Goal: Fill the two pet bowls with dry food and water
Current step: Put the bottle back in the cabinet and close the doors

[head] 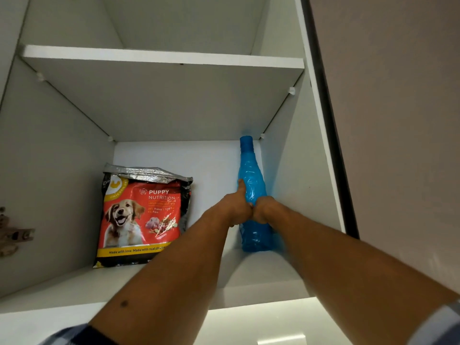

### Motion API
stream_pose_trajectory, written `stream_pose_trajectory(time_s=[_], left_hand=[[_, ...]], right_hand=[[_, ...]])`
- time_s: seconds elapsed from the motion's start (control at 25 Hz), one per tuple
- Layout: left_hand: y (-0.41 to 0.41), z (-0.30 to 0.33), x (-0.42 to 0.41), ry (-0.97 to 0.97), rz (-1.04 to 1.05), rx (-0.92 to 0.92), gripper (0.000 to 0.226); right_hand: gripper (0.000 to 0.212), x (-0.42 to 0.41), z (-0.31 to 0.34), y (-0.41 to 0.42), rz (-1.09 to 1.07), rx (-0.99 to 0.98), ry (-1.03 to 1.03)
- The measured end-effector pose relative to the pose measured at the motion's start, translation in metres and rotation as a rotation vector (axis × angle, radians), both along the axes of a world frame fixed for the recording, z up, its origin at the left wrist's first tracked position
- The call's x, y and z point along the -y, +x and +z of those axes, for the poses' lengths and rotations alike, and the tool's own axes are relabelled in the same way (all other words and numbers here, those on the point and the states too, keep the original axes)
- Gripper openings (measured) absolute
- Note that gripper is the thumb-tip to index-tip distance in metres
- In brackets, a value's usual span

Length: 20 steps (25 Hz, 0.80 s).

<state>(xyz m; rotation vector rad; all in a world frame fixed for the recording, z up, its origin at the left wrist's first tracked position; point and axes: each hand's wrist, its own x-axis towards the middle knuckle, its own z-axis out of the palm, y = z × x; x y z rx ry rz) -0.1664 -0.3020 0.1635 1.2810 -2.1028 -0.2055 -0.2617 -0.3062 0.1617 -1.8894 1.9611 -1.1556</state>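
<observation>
The head camera looks up into an open white cupboard point(62, 195). Its lower shelf point(174, 277) has a bare front strip, and a wide gap of bare shelf lies between the two things standing on it. An upper shelf point(161, 61) spans the cupboard above and leaves head room over both things. The cupboard's right wall point(298, 183) stands just beside the blue bottle point(251, 175), with very little room on that side. A metal hinge point(12, 232) sits on the left wall near the front edge.

Both bare arms reach up together to the bottle. The left hand point(236, 207) is closed on the bottle's left side at mid height, thumb laid upward along the plastic. The right hand point(263, 210) is wrapped around the bottle's right side at the same height, its knuckles touching the left hand. The bottle stands upright at the right end of the lower shelf, cap on, its base on the shelf as far as can be seen.

The bag of puppy food point(142, 215) stands upright at the left of the same shelf, well apart from the bottle, its silver top edge folded open. The left forearm crosses in front of its lower right corner. The pet bowls are not in view.

A pale wall point(398, 120) fills the right of the view. A lit strip point(281, 339) glows under the cupboard.
</observation>
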Motion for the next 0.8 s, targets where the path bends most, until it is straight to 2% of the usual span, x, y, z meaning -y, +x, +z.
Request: stream_pose_trajectory(time_s=[0.2, 0.32, 0.4, 0.56, 0.68, 0.8], left_hand=[[0.004, -0.007, 0.001, -0.032, 0.036, 0.081, 0.089], [0.006, -0.009, 0.007, -0.071, 0.038, 0.090, 0.089], [0.011, -0.010, 0.006, -0.195, 0.087, 0.107, 0.087], [0.028, -0.009, -0.012, -0.454, 0.391, 0.221, 0.071], [0.053, -0.017, -0.039, -0.489, 0.499, 0.221, 0.067], [0.085, -0.031, -0.074, -0.563, 0.612, 0.292, 0.070]], right_hand=[[0.054, -0.011, -0.012, -0.001, -0.040, -0.067, -0.008], [0.056, -0.009, -0.018, 0.002, -0.057, 0.064, -0.050], [0.055, -0.017, -0.021, 0.011, -0.126, 0.168, -0.167], [0.075, -0.040, -0.032, 0.019, -0.159, -0.118, -0.358], [0.078, -0.060, -0.041, 0.018, -0.126, -0.301, -0.486], [0.078, -0.085, -0.049, 0.016, -0.116, -0.387, -0.646]])
